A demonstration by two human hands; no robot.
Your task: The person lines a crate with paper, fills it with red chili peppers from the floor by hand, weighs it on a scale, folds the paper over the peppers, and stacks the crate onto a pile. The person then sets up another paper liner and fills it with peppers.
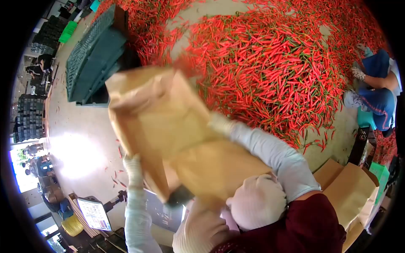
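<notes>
An open cardboard box (164, 118) is tilted in front of me, blurred by motion, and the part of its inside that shows looks bare. My left hand (133, 163), in a pale glove, grips its left side. On the far right side my right hand (221, 125), also gloved, holds the box wall, with its fingers partly hidden. A large heap of red chilli peppers (270, 71) lies on the floor just beyond the box. Two pale ribbed rounded shapes (257, 202) sit between my arms; I cannot make out what they are.
Stacked dark green crates (95, 55) stand left of the heap. At the right edge sits a person (379, 90) beside the peppers. Folded cardboard (346, 189) is at lower right. A lit screen (93, 214) and a grey panel (162, 211) are at lower left.
</notes>
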